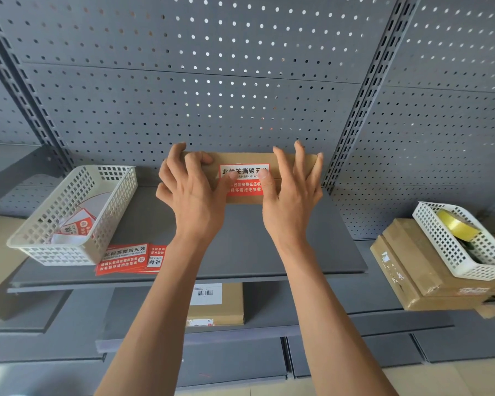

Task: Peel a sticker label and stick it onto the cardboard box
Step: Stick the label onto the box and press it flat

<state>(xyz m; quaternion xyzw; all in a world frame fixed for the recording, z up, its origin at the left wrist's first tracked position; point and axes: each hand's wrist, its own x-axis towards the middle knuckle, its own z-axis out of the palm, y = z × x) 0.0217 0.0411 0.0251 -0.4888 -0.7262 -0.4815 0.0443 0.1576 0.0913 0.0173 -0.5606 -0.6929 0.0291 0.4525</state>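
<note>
Cardboard, brown and flat, makes up the cardboard box that sits at the far edge of the grey shelf, at twelve o'clock from the person and close against the pegboard wall. On its top face lies the red-and-white sticker label, already on the board, with both thumbs pressing on it. The left hand rests its fingers, slightly bent, over the box's nine o'clock end; the right hand spreads straight fingers over the three o'clock end, so neither hand grips anything. I judge the label thin, limp and tacky: it will crease or trap air if pushed unevenly, so it is best smoothed from the centre outward with flat pads. The box looks light and fairly stiff, likely to slide on the smooth shelf unless it is steadied at both ends, as it is here. At eight o'clock a white basket holds what seem to be peeled backings, and a stack of spare labels lies just beside it. At four o'clock a second basket with a yellow tape roll sits on other cartons. The thumbs hide part of the label's printing, its right edge is covered, and the box's depth cannot be judged.
</note>
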